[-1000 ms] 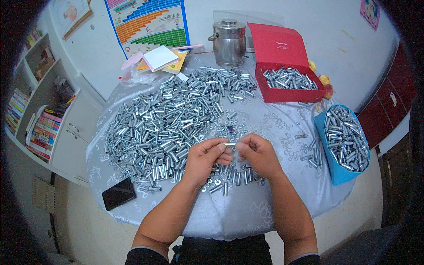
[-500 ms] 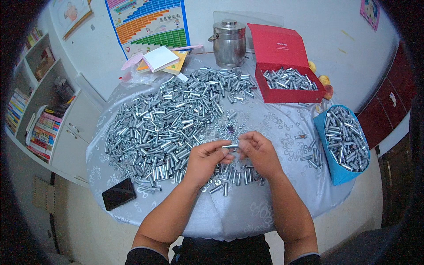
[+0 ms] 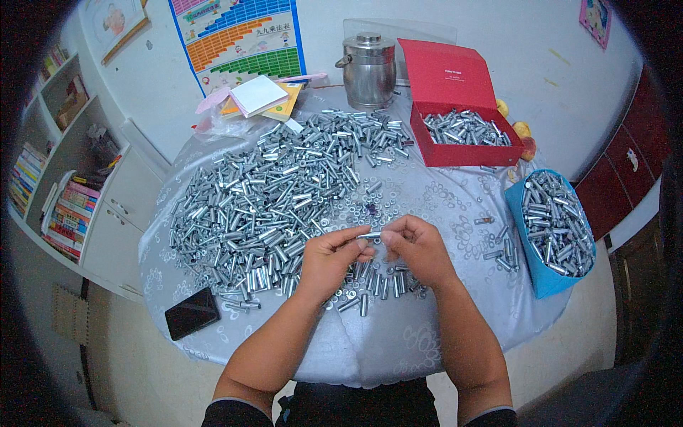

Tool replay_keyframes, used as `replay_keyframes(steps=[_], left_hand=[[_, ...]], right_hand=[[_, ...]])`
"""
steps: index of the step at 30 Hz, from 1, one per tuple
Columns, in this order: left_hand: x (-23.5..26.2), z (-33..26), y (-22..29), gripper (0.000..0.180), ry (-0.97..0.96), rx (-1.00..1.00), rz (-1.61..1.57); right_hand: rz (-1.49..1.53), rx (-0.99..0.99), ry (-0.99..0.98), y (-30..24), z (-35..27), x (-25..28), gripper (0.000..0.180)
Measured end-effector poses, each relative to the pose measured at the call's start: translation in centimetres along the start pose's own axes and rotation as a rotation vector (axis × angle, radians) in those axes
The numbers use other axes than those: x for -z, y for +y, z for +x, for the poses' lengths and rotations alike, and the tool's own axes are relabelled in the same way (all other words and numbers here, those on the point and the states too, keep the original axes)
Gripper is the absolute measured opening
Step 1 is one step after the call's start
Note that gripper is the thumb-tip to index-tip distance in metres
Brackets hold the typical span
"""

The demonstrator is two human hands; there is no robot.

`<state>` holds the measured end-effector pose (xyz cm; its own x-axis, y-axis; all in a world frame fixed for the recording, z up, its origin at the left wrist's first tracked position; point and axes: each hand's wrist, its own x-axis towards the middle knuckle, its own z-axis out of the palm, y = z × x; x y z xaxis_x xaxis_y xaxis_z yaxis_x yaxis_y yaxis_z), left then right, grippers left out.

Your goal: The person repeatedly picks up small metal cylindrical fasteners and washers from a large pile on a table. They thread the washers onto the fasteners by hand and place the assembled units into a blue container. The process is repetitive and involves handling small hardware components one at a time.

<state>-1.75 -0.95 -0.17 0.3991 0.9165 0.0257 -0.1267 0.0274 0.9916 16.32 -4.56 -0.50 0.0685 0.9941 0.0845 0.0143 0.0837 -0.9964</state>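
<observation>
Lowered slightly since the earlier frame, the right hand (image 3: 421, 250) seems to pinch one end of a metal tube (image 3: 369, 235) above the table (image 3: 398, 352); the left hand (image 3: 327, 265) pinches the other. Red box (image 3: 467, 156) and blue bin (image 3: 546, 287) hold many, but a heap (image 3: 267, 206) toward the left edge suggests much remains.

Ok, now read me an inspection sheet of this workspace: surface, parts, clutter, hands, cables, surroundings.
Surface: silvery patterned tablecloth.
Parts: heap of metal cylinders and small rings; more cylinders in the open red box and blue bin.
Clutter: black flat device, notepad, steel canister.
Hands: left hand pinches a metal cylinder; right hand at its right end.
Cables: nothing seen.
Surroundings: shelf unit left, poster on wall.
</observation>
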Motion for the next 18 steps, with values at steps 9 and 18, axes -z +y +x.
replay_keyframes(steps=[9,18], left_hand=[[0.1,0.0,-0.3,0.024,-0.004,0.017,-0.039],[-0.8,0.1,-0.4,0.026,0.019,0.024,-0.054]], right_hand=[[-0.091,-0.11,0.022,-0.4,0.1,0.5,0.017],[-0.074,-0.194,-0.047,-0.2,-0.4,0.8,0.019]])
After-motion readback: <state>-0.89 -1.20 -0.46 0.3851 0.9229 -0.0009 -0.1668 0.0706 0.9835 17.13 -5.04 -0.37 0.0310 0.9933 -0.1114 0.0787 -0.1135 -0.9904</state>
